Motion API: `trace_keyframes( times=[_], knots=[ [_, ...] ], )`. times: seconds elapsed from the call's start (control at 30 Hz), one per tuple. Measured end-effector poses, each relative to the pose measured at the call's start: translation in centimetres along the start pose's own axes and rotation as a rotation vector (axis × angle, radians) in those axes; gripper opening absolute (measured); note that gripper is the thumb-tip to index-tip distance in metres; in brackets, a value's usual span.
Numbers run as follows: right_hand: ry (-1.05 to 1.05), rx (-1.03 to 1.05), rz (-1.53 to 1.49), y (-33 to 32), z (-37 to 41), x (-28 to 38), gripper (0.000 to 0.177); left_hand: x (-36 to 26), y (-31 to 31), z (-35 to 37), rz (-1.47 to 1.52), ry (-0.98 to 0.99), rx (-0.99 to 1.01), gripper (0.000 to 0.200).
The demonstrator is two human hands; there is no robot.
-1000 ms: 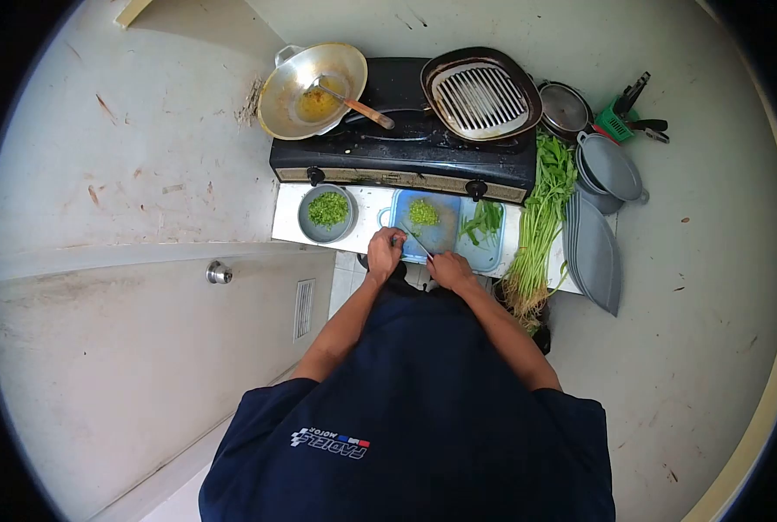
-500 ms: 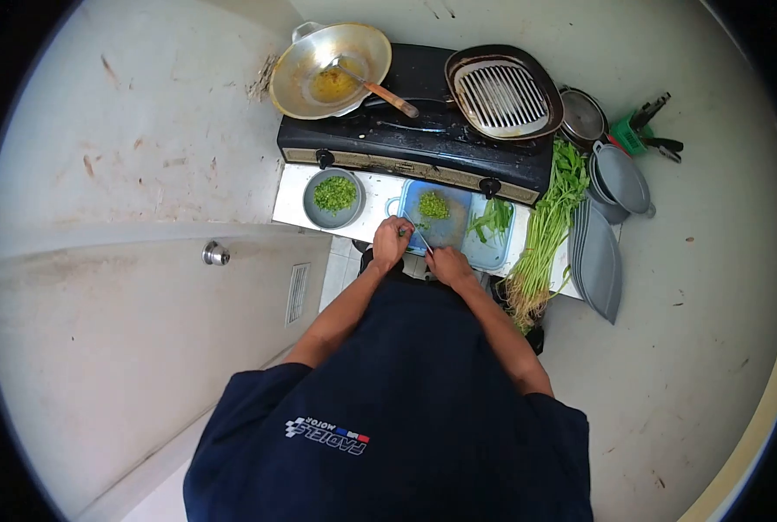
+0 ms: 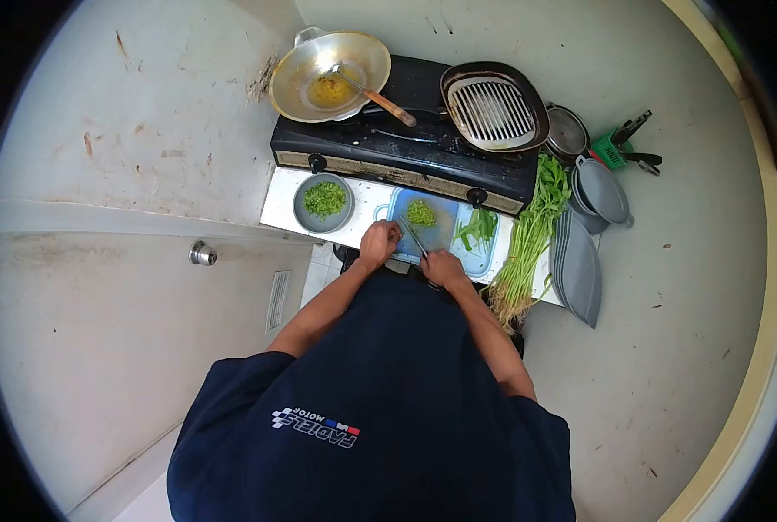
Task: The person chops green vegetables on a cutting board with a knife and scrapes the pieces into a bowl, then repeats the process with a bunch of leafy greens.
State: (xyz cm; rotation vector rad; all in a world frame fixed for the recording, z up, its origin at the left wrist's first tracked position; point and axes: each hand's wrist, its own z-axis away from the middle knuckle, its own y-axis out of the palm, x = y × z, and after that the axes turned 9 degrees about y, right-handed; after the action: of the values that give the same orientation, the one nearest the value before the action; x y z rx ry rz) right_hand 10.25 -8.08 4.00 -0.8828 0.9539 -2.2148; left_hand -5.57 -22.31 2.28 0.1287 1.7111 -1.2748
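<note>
My right hand [image 3: 443, 268] grips the handle of a knife [image 3: 413, 235], its blade pointing up and left over the blue cutting board [image 3: 441, 240]. Close to the blade's left side, my left hand [image 3: 379, 244] is closed with its fingertips together at the board's lower left edge; what they hold is hidden. A small heap of chopped greens [image 3: 421, 213] lies on the board just beyond the blade. Cut green leaves [image 3: 477, 228] rest on the board's right part. Left of the board, a grey bowl [image 3: 300, 213] contains more chopped greens [image 3: 325, 199].
A black gas stove [image 3: 380, 152] stands behind the board, carrying a wok [image 3: 288, 83] with a wooden-handled spatula [image 3: 388, 106] and a grill pan [image 3: 493, 113]. Long leafy greens with roots [image 3: 527, 235] lie right of the board, beside stacked grey plates [image 3: 577, 270] and a green utensil basket [image 3: 610, 150].
The whole view has shifted and turned slightly, so most things appear further left. The knife and right hand have moved a little away from my left hand.
</note>
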Motion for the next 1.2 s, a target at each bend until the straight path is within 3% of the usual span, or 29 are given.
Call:
trace_keyframes(
  times=[0.43,0.53,1.2],
  knots=[
    [-0.118,-0.124,-0.042,0.9,0.0,1.7,0.045,0.1,-0.4,1.4,-0.161,0.192,-0.066,0.01],
    [-0.101,-0.053,-0.006,1.0,-0.9,2.1,0.042,0.1,-0.3,1.6,-0.153,0.222,-0.062,0.012],
    [-0.109,-0.042,-0.022,-0.4,0.5,2.4,0.04,-0.3,-0.5,1.6,-0.123,0.132,-0.063,0.012]
  ],
)
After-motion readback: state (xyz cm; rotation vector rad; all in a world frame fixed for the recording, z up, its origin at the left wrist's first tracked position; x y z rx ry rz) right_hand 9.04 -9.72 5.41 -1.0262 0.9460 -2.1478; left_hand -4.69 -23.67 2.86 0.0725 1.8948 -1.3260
